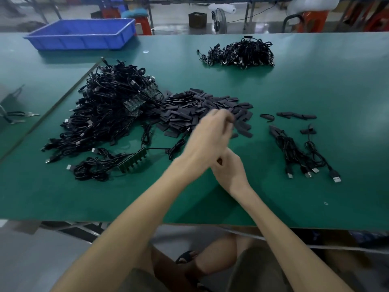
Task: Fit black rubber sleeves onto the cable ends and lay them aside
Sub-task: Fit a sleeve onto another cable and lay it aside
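The sleeves (202, 108) lie in a loose, flat black pile at the middle of the table (315, 91). The left hand (210, 131) reaches over the pile's near edge with its fingers bent down among them. It is blurred, so I cannot tell whether it has one pinched or is only touching them. Its wrist crosses over the right hand (229, 169), which sits nearer the person, just above the mat. The right hand's fingers are curled round something small and dark, probably a cable end (220, 161).

Left of the sleeves, and touching them, is a big heap of cables (101, 114) with small green boards (134, 102) showing in it. In front of that heap a row of boards (132, 161) lies with its coiled leads.

To the right, a few cables (303, 152) lie side by side, plugs toward the person, and some loose sleeves (299, 115) sit just beyond them. A second pile of cables (242, 52) lies well apart at the far side. A blue bin (84, 34) stands at the far left corner, and a fan (219, 20) stands on the floor behind the table.
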`<state>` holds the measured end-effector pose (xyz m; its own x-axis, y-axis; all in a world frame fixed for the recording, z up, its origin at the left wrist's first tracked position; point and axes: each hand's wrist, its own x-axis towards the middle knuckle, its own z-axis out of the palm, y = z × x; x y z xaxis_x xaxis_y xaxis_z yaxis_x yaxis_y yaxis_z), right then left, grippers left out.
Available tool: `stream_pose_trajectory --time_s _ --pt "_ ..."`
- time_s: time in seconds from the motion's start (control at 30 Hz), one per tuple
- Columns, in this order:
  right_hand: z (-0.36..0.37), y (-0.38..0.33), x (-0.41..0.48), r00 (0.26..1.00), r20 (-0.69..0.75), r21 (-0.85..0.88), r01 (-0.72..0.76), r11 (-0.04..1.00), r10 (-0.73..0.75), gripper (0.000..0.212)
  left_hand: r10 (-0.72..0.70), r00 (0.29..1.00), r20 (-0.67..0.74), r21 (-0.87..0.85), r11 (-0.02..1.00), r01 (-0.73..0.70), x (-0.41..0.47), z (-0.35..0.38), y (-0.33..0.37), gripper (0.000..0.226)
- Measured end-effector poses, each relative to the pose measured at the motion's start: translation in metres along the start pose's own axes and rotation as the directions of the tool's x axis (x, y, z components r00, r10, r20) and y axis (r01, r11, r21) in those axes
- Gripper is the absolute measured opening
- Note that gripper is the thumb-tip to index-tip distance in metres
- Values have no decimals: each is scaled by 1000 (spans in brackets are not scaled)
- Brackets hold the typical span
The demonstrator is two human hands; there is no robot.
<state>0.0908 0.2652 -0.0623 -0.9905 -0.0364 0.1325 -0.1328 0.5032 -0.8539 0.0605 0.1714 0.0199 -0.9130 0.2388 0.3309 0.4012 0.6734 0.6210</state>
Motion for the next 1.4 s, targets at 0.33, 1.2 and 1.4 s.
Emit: stream_pose_trajectory --time_s 0.33,1.2,1.4 --pt "1 3 0 1000 -11 -16 11 1000 -11 29 -472 880 47 602 717 352 -66 -104 -117 35" --pt "-6 -4 -8 983 155 219 65 973 -101 15 -216 940 265 -68 968 242 -72 -39 -75 7" --pt "-5 1 -6 985 161 170 29 985 -57 15 -290 933 212 -59 949 308 -72 -33 -72 4"
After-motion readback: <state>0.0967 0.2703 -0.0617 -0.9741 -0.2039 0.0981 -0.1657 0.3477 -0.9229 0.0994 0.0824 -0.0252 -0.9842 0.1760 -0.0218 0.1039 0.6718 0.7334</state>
